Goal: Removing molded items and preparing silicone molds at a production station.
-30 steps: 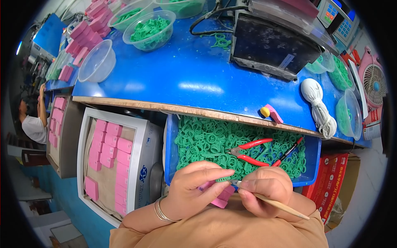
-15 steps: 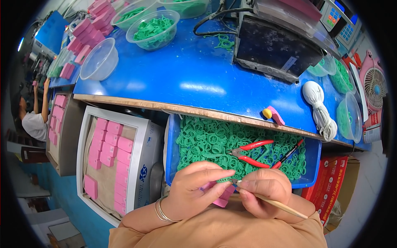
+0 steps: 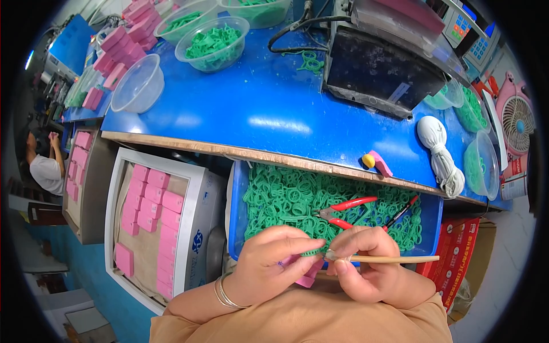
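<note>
Pinching left hand [image 3: 273,258]: we grip the green piece [image 3: 310,252].
Right hand [image 3: 373,278]: grips our wooden-handled tool [image 3: 400,259], lying crosswise, just right of it.

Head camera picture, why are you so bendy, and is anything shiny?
Head view: the fisheye lens bows straight edges, like the wooden table edge; head view: white glare shines on the blue tabletop; head view: the corners go black, while the right hand and its wooden stick look fairly clear.
</note>
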Demonstrator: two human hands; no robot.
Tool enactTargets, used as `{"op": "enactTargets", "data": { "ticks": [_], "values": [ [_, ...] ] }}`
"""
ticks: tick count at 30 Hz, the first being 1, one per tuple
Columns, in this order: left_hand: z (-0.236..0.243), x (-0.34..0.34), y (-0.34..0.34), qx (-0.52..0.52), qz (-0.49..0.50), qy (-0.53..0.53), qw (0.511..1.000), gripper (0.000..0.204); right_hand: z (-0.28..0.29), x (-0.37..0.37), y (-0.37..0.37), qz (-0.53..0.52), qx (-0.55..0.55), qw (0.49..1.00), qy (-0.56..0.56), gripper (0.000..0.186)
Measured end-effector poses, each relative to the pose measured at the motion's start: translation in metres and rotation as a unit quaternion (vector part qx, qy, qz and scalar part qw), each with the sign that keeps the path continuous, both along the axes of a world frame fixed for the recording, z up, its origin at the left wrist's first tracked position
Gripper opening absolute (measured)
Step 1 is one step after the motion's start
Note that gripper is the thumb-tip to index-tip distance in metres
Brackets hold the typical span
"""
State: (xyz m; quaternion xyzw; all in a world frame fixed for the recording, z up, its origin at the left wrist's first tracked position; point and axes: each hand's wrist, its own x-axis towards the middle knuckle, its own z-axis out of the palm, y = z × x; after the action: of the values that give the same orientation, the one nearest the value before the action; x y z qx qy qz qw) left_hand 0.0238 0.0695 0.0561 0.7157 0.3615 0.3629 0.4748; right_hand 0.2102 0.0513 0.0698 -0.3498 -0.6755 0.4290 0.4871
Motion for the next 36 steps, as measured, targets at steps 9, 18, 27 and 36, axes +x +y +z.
{"op": "enactTargets", "data": {
  "ticks": [9,18,27,36],
  "values": [
    [-0.001,0.001,0.002,0.007,-0.006,-0.004,1.000,0.027,-0.002,0.000,0.009,-0.009,0.078,0.997,-0.023,0.022],
    [-0.002,0.001,0.001,0.013,-0.005,0.004,1.000,0.028,-0.001,0.003,0.010,-0.038,0.161,0.984,-0.063,0.023],
    [0.000,0.000,0.002,0.006,-0.009,0.010,1.000,0.029,0.001,0.005,0.015,0.002,0.185,0.975,-0.123,0.027],
    [-0.001,0.000,0.002,0.020,-0.005,0.010,1.000,0.029,-0.006,-0.001,0.009,-0.014,0.129,0.990,-0.048,0.023]
  ]
}}
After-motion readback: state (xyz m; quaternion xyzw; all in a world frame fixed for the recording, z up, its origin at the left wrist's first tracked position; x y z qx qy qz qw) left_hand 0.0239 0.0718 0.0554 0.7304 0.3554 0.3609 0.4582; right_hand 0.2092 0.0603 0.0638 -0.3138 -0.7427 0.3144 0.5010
